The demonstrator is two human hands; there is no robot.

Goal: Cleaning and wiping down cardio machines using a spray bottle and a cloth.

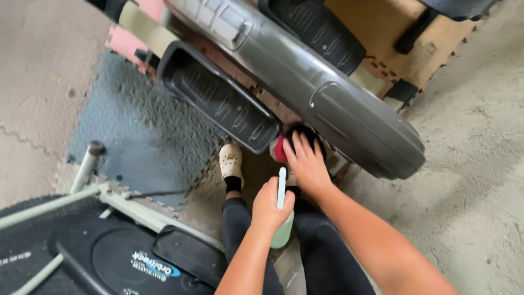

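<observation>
Right hand (307,164) presses a red and black cloth (285,145) flat on the grey exercise machine cover (327,93).
Your left hand (270,207) is closed around a pale green spray bottle (283,218), held just behind. You wipe the low end; I judge most of the cover is left.

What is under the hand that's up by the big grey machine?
Under the right hand is a red and black cloth, pressed against the grey machine. The hand covers most of the cloth, so its full shape is hidden.
</observation>
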